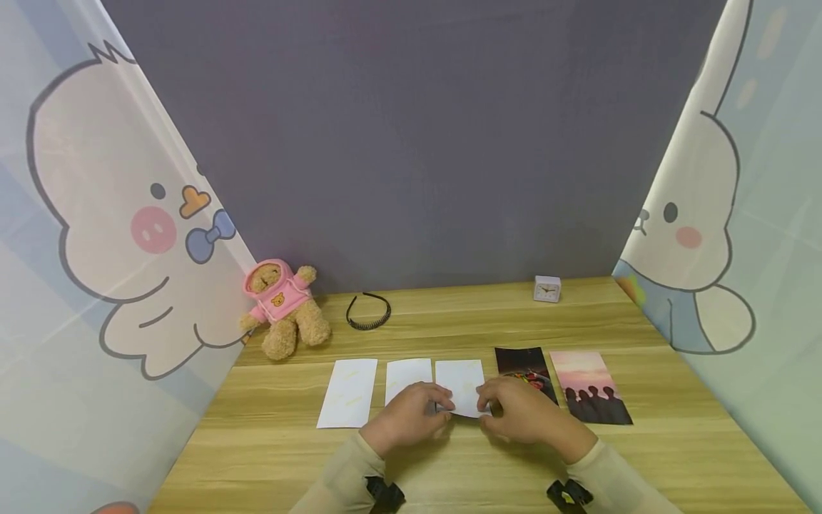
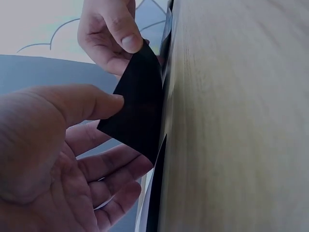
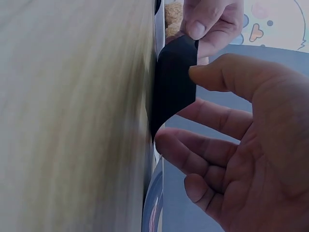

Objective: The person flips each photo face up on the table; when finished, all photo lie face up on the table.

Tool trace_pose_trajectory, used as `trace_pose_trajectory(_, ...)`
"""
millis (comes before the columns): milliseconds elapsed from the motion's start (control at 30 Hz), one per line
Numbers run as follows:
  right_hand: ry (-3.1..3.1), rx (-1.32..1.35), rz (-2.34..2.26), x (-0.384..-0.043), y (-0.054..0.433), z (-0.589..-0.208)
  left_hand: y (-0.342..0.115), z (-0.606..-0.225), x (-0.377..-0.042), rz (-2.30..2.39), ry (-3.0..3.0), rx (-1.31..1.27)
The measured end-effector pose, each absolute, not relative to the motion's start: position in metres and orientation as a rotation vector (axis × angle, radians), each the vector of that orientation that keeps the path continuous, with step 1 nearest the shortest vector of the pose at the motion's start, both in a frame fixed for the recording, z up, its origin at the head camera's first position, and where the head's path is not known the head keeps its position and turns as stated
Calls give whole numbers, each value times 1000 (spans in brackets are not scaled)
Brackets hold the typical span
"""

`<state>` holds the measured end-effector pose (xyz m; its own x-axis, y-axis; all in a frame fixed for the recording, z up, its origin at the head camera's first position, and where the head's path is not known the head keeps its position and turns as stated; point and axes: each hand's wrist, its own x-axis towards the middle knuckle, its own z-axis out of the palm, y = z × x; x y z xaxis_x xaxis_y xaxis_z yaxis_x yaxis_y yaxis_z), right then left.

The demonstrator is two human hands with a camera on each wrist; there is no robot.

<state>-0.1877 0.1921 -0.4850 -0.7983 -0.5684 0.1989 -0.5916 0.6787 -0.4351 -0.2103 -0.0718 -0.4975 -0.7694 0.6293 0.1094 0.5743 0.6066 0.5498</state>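
Both hands pinch the near edge of the middle card [image 1: 459, 382], whose white back faces up in the head view. That edge is lifted off the table, and the wrist views show its dark underside [image 2: 137, 96]. My left hand [image 1: 414, 414] grips the near left corner between thumb and fingers. At the near right corner, my right hand [image 1: 523, 410] does the same. Two more white cards lie to the left, one at the far left [image 1: 349, 394] and one [image 1: 407, 377] partly behind the left hand. To the right lie a dark food picture [image 1: 526, 368] and a pink sunset picture [image 1: 592, 389].
Toward the back left of the wooden table [image 1: 257, 442], a teddy bear [image 1: 282, 307] in a pink hoodie leans by the side panel. A black headband [image 1: 369, 314] lies beside it. A small white clock [image 1: 547, 289] stands at the back right. Cartoon-printed panels flank the table.
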Motion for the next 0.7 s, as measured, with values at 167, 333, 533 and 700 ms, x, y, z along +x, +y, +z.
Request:
trace_pose_trajectory(167, -2825, 971, 888, -190, 195, -487, -72, -498, -211, 967, 2710, 1004)
trace_pose_trajectory(333, -2817, 931, 929, -191, 197, -490, -74, -496, -211, 1026, 2672, 943)
trace_pose_trajectory(533, -2821, 910, 991, -192, 199, -491, -76, -495, -210, 1037, 2675, 900)
trace_pose_trajectory(700, -2784, 908, 1019, -193, 199, -489, -77, -496, -211, 1118, 2689, 912)
